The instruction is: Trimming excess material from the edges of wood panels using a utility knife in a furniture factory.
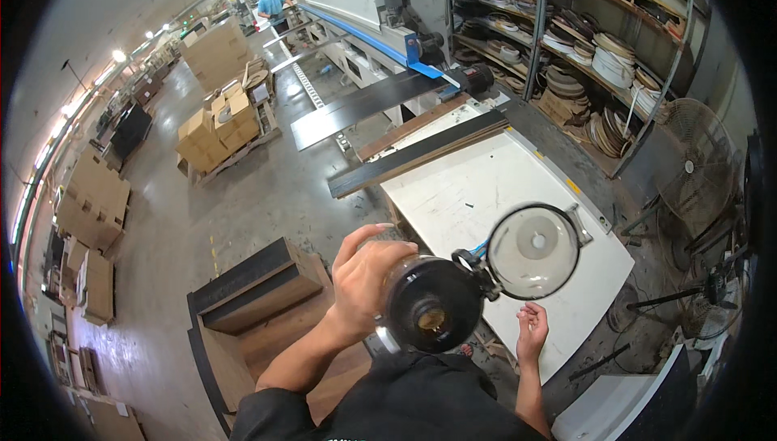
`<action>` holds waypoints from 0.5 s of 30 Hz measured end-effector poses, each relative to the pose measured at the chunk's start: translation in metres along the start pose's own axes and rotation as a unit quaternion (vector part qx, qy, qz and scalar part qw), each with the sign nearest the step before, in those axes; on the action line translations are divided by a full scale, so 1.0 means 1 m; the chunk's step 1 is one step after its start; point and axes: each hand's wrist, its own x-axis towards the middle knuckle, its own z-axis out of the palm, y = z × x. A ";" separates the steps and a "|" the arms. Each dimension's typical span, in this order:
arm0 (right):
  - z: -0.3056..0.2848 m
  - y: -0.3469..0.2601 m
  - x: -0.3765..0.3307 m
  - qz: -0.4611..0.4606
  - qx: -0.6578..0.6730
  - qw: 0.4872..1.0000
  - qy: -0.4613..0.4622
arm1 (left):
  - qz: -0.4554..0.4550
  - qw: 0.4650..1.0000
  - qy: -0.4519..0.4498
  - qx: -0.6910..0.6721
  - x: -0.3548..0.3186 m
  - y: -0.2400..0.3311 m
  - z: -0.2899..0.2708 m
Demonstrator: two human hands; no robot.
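Note:
My left hand point(368, 275) is wrapped round the side of a dark bottle point(433, 305), close below the camera. Its mouth faces up, and something brownish shows at the bottom of the dark inside. A round translucent lid point(534, 251) with a dark rim stands swung open on a hinge at the bottle's right. My right hand point(532, 332) is just below the lid, apart from it, with fingers loosely bent and nothing visible in them.
A white worktable point(469, 178) carries long dark boards point(421, 154). Beyond it stands a large white machine point(356, 4). Shelves with coiled edging point(611, 61) and a fan point(688, 166) are at right. Cartons point(218, 129) and a wooden piece point(259, 287) are left; another person point(273, 2) works far off.

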 end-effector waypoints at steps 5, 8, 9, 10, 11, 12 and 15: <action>-0.001 0.010 -0.001 -0.036 -0.038 0.998 0.020 | 0.047 0.999 0.003 0.001 0.029 0.019 -0.004; 0.002 -0.002 -0.017 0.092 0.004 0.993 0.067 | 0.075 0.997 0.015 -0.004 0.048 0.029 -0.011; 0.002 0.002 -0.017 0.081 0.010 0.995 0.063 | 0.078 0.997 0.018 -0.001 0.054 0.032 -0.014; 0.001 0.005 -0.016 0.052 0.010 0.997 0.058 | 0.096 0.995 0.018 0.007 0.059 0.034 -0.016; 0.000 0.007 -0.015 0.041 0.009 0.997 0.057 | 0.114 0.993 0.017 0.014 0.065 0.036 -0.018; -0.001 0.012 -0.012 0.023 0.007 0.998 0.054 | 0.120 0.992 0.027 0.021 0.071 0.039 -0.018; -0.002 0.021 -0.001 0.002 -0.002 0.998 0.056 | 0.110 0.994 0.002 0.020 0.084 0.054 -0.029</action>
